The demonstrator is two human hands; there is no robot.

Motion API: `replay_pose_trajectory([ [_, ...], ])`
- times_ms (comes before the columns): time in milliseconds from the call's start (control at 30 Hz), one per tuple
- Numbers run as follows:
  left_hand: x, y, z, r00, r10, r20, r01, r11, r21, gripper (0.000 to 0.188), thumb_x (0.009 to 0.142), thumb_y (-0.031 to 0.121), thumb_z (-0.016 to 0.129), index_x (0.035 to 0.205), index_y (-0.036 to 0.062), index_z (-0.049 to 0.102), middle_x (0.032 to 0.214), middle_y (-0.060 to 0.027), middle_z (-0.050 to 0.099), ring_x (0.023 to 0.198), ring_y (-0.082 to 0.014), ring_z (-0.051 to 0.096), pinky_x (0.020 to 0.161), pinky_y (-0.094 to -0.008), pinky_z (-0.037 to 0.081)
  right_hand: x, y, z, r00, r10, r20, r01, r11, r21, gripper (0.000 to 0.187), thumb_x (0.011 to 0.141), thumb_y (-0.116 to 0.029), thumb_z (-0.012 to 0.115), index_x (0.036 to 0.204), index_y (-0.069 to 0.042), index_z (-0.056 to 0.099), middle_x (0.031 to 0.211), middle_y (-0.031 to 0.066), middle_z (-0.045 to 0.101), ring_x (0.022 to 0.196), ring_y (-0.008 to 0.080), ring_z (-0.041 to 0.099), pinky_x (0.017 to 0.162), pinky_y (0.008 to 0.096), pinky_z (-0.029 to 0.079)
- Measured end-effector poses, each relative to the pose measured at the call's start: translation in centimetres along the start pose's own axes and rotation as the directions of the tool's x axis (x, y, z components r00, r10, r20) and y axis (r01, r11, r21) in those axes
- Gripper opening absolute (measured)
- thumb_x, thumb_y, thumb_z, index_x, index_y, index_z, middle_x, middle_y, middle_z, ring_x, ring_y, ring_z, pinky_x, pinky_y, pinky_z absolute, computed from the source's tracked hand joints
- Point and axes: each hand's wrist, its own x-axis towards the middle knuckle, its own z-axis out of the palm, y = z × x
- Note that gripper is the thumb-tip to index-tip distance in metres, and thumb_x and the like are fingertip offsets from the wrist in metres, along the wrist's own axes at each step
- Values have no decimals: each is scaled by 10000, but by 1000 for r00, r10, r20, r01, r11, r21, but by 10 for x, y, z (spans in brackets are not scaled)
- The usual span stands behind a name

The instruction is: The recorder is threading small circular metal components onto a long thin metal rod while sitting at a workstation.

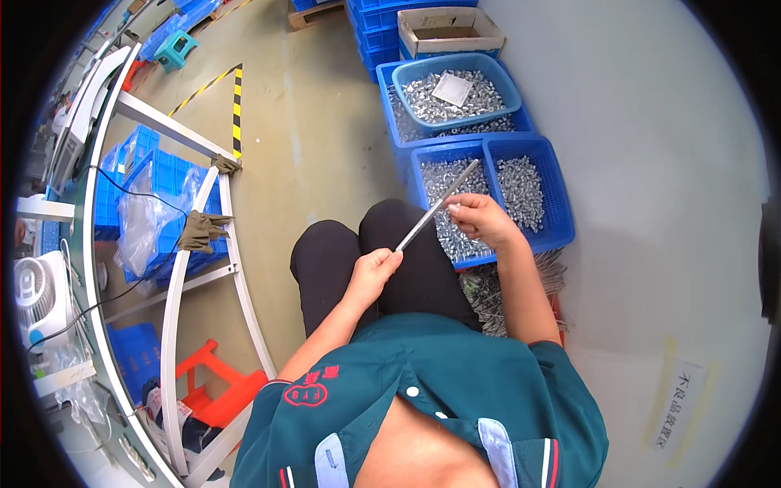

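Observation:
My left hand is closed round the lower end of a thin silver metal rod, which slants up and to the right above my knees. Beside the rod's upper half is my right hand, its thumb and fingers pinched together; what they hold, if anything, is too small to name. Under the rod's far end sits a blue basket split into two parts, both filled with small silver metal pieces. More thin metal rods lie in a heap below my right forearm.
Behind the basket, a lighter blue tub of small metal pieces rests on a blue crate. A cardboard box stands farther back. A pale wall rises on the right. At left are a white frame and a red stool.

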Motion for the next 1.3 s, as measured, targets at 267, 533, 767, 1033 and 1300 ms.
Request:
replay_pose_trajectory([
  [267,0,-3,0,999,38,-1,-37,998,40,362,892,272,575,619,61,468,573,79,344,543,-20,294,467,-223,252,9,1,-29,985,-41,-169,118,873,472,270,924,-156,426,1110,27,496,793,74,526,514,78,418,387,171,279],
  [533,-3,-8,1,998,62,-3,-61,996,57,358,884,279,585,629,51,479,567,80,343,546,-21,303,464,-230,257,10,-10,-36,970,-241,-21,204,769,606,169,927,-160,471,1022,-36,536,744,28,505,492,53,367,383,159,279],
  [767,-5,-2,2,999,49,7,-49,996,74,303,897,233,570,654,64,505,590,94,355,551,-10,296,476,-208,246,10,-22,-36,973,-228,42,131,690,712,176,928,-190,486,983,-52,581,727,32,528,527,60,389,387,163,295],
  [1033,-3,-5,2,997,72,10,-72,994,87,300,896,221,571,649,65,501,590,93,355,554,-11,299,478,-208,249,5,-35,-34,966,-247,71,170,822,543,141,880,-181,564,893,-41,573,667,3,504,470,39,367,368,154,261],
  [1300,-3,-8,1,995,96,-18,-92,987,131,343,883,262,582,646,31,490,557,60,356,545,-29,315,466,-237,275,-6,-63,-17,942,-256,-219,234,965,-120,148,838,-171,621,831,-31,574,614,-23,483,452,17,375,374,156,245],
])
